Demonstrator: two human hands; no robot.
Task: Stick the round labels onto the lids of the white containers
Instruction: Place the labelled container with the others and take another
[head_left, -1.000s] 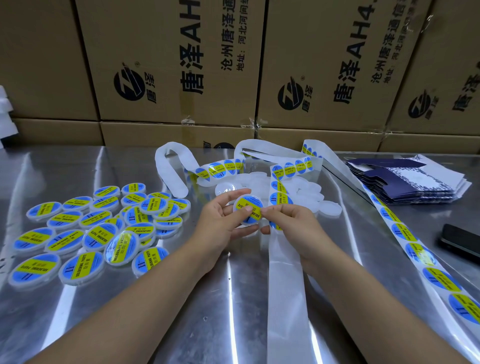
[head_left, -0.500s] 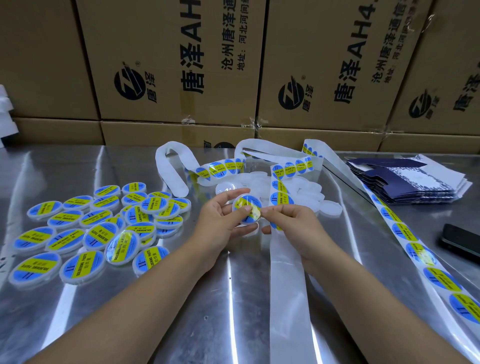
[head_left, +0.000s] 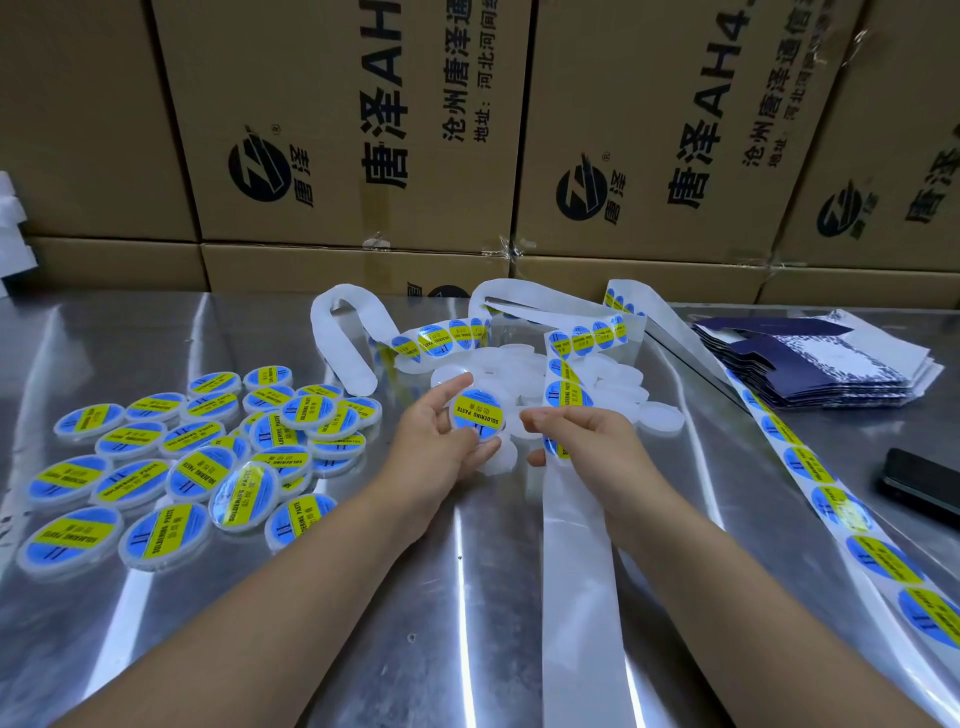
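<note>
My left hand (head_left: 434, 441) holds a white container (head_left: 477, 415) upright between thumb and fingers, and a blue-and-yellow round label lies flat on its lid. My right hand (head_left: 584, 436) is just right of it, apart from the container, with fingers and thumb curled round the label strip (head_left: 567, 392). That strip runs under the hand, and its bare backing paper (head_left: 576, 571) trails toward me. Unlabelled white containers (head_left: 618, 382) are heaped behind my hands. Several labelled containers (head_left: 208, 452) lie spread at the left.
A second label strip (head_left: 841, 512) runs along the right of the metal table (head_left: 130, 343). A stack of flat navy cartons (head_left: 831, 364) and a black phone (head_left: 922, 483) lie at the right. Cardboard boxes (head_left: 337, 130) wall off the back.
My right hand has let go of the label on the lid and drawn slightly right. The label now lies flat on the container, which my left hand has tilted toward me.
</note>
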